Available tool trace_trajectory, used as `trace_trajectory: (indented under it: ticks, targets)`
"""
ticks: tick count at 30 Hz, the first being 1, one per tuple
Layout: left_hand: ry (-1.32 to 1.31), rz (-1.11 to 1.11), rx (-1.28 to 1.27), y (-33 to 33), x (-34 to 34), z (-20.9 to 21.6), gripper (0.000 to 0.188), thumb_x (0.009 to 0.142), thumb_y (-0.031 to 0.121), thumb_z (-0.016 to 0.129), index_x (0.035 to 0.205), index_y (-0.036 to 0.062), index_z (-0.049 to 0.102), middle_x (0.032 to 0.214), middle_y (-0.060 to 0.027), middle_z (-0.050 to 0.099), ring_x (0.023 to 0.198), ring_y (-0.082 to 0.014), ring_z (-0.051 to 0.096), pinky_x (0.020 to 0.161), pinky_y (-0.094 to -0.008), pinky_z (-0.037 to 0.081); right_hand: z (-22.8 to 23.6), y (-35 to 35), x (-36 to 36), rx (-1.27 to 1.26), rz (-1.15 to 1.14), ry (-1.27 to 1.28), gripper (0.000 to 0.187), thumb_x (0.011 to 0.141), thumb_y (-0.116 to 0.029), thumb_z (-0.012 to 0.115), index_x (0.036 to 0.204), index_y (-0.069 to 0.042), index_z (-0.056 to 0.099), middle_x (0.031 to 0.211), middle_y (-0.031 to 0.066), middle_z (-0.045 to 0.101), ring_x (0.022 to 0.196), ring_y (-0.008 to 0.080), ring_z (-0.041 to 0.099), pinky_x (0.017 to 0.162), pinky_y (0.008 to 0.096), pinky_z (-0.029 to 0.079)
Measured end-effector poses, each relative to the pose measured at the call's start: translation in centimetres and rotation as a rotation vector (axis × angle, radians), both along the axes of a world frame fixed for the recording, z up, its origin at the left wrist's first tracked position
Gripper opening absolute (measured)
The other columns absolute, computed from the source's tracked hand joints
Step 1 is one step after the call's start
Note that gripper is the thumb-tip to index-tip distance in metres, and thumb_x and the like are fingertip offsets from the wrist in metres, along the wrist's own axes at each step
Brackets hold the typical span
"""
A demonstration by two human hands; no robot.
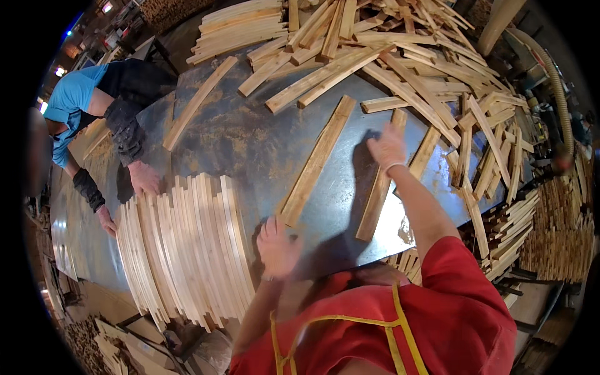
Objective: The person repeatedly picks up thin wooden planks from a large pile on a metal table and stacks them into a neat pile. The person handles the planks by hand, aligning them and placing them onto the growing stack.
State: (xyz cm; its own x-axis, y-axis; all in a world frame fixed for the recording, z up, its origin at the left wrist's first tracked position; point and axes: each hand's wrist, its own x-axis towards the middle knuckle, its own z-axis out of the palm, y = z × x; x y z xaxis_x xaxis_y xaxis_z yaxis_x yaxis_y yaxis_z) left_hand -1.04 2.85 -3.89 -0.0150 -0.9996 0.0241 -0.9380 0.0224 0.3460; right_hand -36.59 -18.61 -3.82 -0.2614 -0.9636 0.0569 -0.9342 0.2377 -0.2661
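Two wooden slats lie slantwise on the metal table in front of me. My right hand (pixel 389 149) is closed over the far part of the right slat (pixel 375 203), its arm stretched forward. Beside the near end of the left slat (pixel 320 159) is my left hand (pixel 277 248), thumb apart from the fingers. It is close to that slat's end, and I see nothing held in it. To its left stands a tight row of pale slats (pixel 187 244), side by side, overhanging the table's near edge.
A co-worker in a blue shirt (pixel 78 87) has both hands at the row's far left side. Loose slats (pixel 425 81) heap up at the far right of the metal table (pixel 219 140). Stacked slats (pixel 240 28) stand at the back, and more stacks (pixel 559 231) at right.
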Motion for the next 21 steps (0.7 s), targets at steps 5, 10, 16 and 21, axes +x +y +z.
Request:
trace_trajectory:
  ticks: [5, 10, 16, 21]
  targets:
    - [-0.054, 0.045, 0.303, -6.3, -3.8, -0.2, 0.083, 0.083, 0.042, 0.082, 0.151, 0.0034, 0.053, 0.132, -0.0212, 0.064, 0.118, -0.0391, 0.065, 0.095, -0.0558, 0.053, -1.8, 4.3, -2.2, 0.02, -0.17, -0.13, 0.103, 0.08, -0.053, 0.081, 0.16, -0.001, 0.042, 0.155, 0.0279, 0.049, 0.132, 0.0477, 0.058, 0.111, 0.0521, 0.05]
    - [1.613, 0.29, 0.971, -4.2, -1.0, -1.7, 0.074, 0.088, 0.041, 0.083, 0.144, -0.0023, 0.059, 0.124, -0.0196, 0.072, 0.102, -0.0332, 0.074, 0.08, -0.0506, 0.061, -4.4, 6.8, -2.2, -0.081, -0.204, -0.579, 0.099, 0.08, -0.024, 0.082, 0.165, 0.0, 0.037, 0.15, 0.0251, 0.055, 0.128, 0.0398, 0.063, 0.108, 0.0487, 0.054]
    - [1.869, 0.369, 0.793, 0.7, -3.1, 1.9, 0.052, 0.092, 0.026, 0.077, 0.134, -0.001, 0.065, 0.106, -0.0104, 0.075, 0.09, -0.0236, 0.074, 0.076, -0.0386, 0.06, -1.5, 7.8, 0.0, 0.258, -0.183, -2.316, 0.064, 0.079, -0.008, 0.068, 0.141, 0.002, 0.056, 0.114, 0.0198, 0.068, 0.101, 0.0367, 0.071, 0.092, 0.0507, 0.064]
    - [1.315, 0.356, 0.552, 6.3, 0.1, 2.8, 0.04, 0.092, 0.02, 0.072, 0.127, 0.0025, 0.07, 0.094, -0.0021, 0.069, 0.083, -0.0122, 0.067, 0.071, -0.0306, 0.055, -2.5, 8.8, 5.9, 0.447, -0.071, -2.334, 0.059, 0.081, -0.004, 0.066, 0.139, -0.003, 0.056, 0.112, 0.0231, 0.069, 0.102, 0.0412, 0.071, 0.088, 0.0573, 0.063]
